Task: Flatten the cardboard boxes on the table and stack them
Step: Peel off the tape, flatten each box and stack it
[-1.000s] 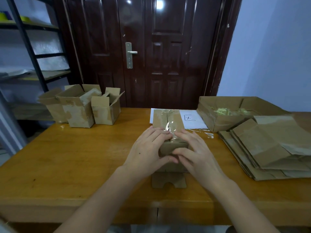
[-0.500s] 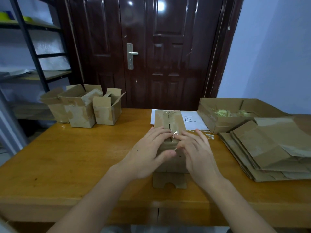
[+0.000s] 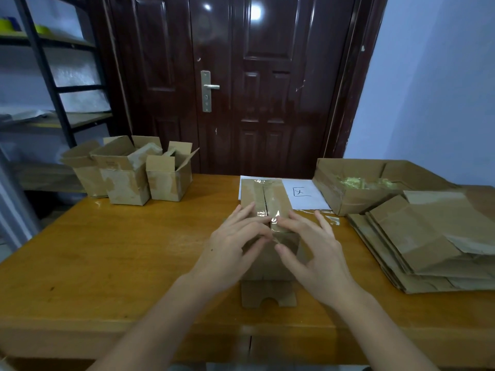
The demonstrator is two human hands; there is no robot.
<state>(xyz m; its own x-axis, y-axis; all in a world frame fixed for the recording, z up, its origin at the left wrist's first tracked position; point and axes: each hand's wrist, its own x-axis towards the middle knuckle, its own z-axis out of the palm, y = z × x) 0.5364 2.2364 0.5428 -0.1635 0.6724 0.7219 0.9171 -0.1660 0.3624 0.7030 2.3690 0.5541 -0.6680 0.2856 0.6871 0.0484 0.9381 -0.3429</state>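
A small cardboard box stands at the middle of the wooden table, its top seam sealed with clear tape. A notched flap of it lies flat toward me. My left hand clasps the box's near top edge, fingers on top and thumb on the front. My right hand has its fingers spread, with the index tip at the tape seam and the thumb against the front face. Three open boxes stand at the back left. A stack of flattened boxes lies on the right.
A large open carton with yellowish material inside sits at the back right, next to a white sheet. A scrap of tape lies beside the stack. A metal shelf stands at the left, a dark door behind the table.
Both hands gripped the box a second ago. Their fingers have since stretched out along the top, and my right hand has loosened with its fingers fanned apart. The box has not moved.
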